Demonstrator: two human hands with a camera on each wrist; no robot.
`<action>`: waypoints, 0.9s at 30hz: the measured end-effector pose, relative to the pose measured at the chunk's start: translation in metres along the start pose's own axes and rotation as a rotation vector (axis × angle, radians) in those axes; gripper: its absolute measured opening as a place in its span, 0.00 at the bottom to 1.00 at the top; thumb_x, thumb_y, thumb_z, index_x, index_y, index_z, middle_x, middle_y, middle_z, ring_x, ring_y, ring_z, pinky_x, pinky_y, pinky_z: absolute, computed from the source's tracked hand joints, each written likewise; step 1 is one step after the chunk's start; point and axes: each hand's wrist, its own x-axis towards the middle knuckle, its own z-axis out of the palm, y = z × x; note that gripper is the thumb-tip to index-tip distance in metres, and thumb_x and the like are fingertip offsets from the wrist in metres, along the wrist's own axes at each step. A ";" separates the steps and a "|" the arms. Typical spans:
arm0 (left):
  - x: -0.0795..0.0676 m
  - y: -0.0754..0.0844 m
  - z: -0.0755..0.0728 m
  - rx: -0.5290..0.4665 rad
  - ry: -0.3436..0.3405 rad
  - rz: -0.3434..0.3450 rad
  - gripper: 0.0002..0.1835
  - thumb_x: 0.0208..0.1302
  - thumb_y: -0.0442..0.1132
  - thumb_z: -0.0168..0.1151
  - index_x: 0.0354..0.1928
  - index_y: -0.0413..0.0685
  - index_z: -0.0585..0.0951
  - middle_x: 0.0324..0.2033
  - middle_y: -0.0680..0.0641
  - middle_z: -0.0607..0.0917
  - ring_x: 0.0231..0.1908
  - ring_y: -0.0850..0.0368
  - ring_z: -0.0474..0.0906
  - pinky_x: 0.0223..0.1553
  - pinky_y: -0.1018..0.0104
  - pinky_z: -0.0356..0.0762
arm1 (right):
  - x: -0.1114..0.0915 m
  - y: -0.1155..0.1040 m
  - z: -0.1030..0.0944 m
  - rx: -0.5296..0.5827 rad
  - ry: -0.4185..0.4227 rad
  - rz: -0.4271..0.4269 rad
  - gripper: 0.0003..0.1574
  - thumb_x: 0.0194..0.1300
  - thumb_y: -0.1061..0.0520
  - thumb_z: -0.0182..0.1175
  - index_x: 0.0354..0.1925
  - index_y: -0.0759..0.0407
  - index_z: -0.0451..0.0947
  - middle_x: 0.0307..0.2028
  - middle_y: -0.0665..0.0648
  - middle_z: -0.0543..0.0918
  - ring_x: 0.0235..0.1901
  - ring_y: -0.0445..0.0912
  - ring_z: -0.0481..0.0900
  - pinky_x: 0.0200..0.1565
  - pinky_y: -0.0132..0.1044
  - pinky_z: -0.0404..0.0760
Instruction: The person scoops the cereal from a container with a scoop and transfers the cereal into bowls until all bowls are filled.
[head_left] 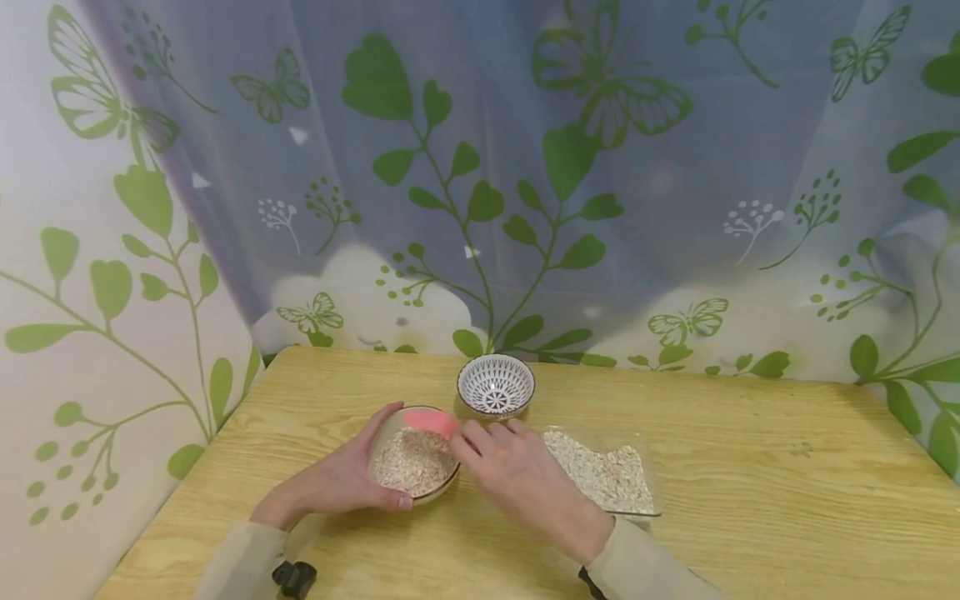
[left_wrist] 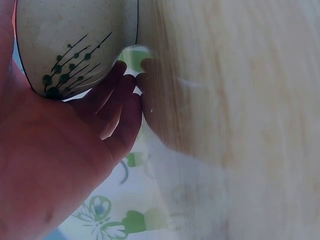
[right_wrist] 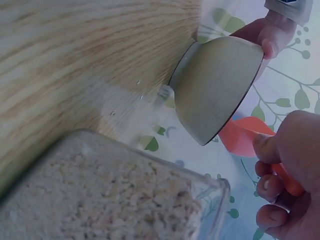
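Observation:
My left hand [head_left: 337,479] holds a cream bowl [left_wrist: 75,30] with a dark rim and green sprig decoration, thumb at the near side and fingers round the far side. Rolled oats [head_left: 411,465] fill much of it. A pink scoop [right_wrist: 240,136] is gripped by its handle in my right hand [head_left: 517,471], its head inside the bowl's rim over the oats. To the right of the bowl, partly behind my right hand, stands a clear rectangular container [right_wrist: 150,159] of paler oat flakes [head_left: 600,475].
Behind the hands, a small black-and-white patterned bowl [head_left: 496,385] stands on the wooden table [head_left: 750,500]. A curtain [head_left: 480,167] with green leaves and butterflies hangs along the table's back and left edges.

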 end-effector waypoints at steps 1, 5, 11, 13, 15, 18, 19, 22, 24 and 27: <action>0.000 0.001 0.000 0.001 0.000 0.000 0.70 0.45 0.57 0.82 0.82 0.66 0.42 0.76 0.29 0.59 0.71 0.32 0.65 0.70 0.29 0.62 | 0.000 0.000 0.000 -0.016 -0.007 -0.009 0.12 0.71 0.55 0.63 0.50 0.52 0.76 0.38 0.48 0.79 0.24 0.41 0.76 0.27 0.30 0.71; 0.000 0.002 0.000 0.004 0.002 0.007 0.70 0.45 0.57 0.82 0.82 0.64 0.43 0.75 0.30 0.61 0.70 0.33 0.66 0.70 0.30 0.62 | -0.002 0.000 -0.001 -0.070 -0.015 -0.040 0.14 0.69 0.57 0.66 0.50 0.52 0.75 0.37 0.47 0.79 0.25 0.41 0.77 0.28 0.31 0.74; 0.000 0.002 0.001 0.012 0.006 0.006 0.70 0.45 0.57 0.83 0.82 0.64 0.43 0.75 0.30 0.62 0.70 0.33 0.67 0.70 0.30 0.64 | -0.004 0.001 -0.002 -0.082 -0.008 -0.035 0.09 0.69 0.58 0.62 0.47 0.52 0.75 0.36 0.47 0.79 0.26 0.42 0.78 0.28 0.32 0.74; 0.000 0.002 0.001 0.013 0.010 0.004 0.70 0.45 0.57 0.83 0.82 0.64 0.43 0.75 0.29 0.61 0.70 0.32 0.66 0.69 0.29 0.63 | -0.004 0.002 -0.002 -0.074 -0.006 -0.018 0.09 0.69 0.58 0.62 0.46 0.53 0.76 0.36 0.48 0.79 0.26 0.42 0.78 0.28 0.32 0.73; 0.000 0.002 0.001 0.021 0.015 0.006 0.70 0.44 0.58 0.83 0.82 0.65 0.43 0.75 0.28 0.61 0.70 0.31 0.66 0.69 0.29 0.64 | -0.004 0.004 -0.003 -0.056 -0.003 0.004 0.10 0.68 0.59 0.64 0.47 0.54 0.77 0.36 0.49 0.79 0.27 0.41 0.79 0.28 0.31 0.73; 0.000 0.002 0.001 0.049 0.027 0.007 0.70 0.44 0.60 0.82 0.82 0.64 0.43 0.75 0.29 0.61 0.71 0.30 0.65 0.68 0.29 0.64 | -0.007 0.008 -0.003 -0.015 0.001 0.038 0.16 0.63 0.61 0.68 0.49 0.55 0.77 0.35 0.50 0.79 0.27 0.41 0.79 0.27 0.30 0.75; 0.000 0.002 0.001 0.061 0.032 0.007 0.71 0.44 0.60 0.82 0.82 0.64 0.43 0.75 0.29 0.61 0.71 0.30 0.64 0.69 0.28 0.64 | -0.008 0.009 -0.003 -0.003 0.005 0.051 0.19 0.61 0.62 0.68 0.50 0.55 0.77 0.35 0.50 0.79 0.28 0.42 0.80 0.28 0.31 0.76; -0.001 0.003 0.000 0.106 0.051 0.016 0.71 0.43 0.63 0.81 0.83 0.59 0.44 0.77 0.30 0.59 0.73 0.29 0.62 0.70 0.28 0.62 | -0.012 0.014 -0.003 0.028 0.024 0.096 0.18 0.61 0.60 0.69 0.49 0.55 0.77 0.32 0.50 0.79 0.29 0.43 0.81 0.27 0.32 0.79; -0.002 0.004 0.000 0.142 0.067 0.029 0.71 0.43 0.65 0.80 0.83 0.55 0.45 0.78 0.31 0.57 0.75 0.29 0.58 0.71 0.28 0.59 | -0.015 0.018 -0.003 0.064 0.043 0.126 0.14 0.64 0.58 0.69 0.46 0.56 0.77 0.31 0.50 0.79 0.29 0.43 0.81 0.28 0.33 0.80; -0.004 0.007 -0.001 0.194 0.091 0.043 0.71 0.44 0.68 0.78 0.82 0.52 0.47 0.78 0.33 0.57 0.75 0.30 0.59 0.71 0.28 0.60 | -0.021 0.026 -0.004 0.162 0.067 0.167 0.10 0.68 0.55 0.66 0.44 0.56 0.77 0.30 0.49 0.79 0.26 0.41 0.77 0.26 0.31 0.78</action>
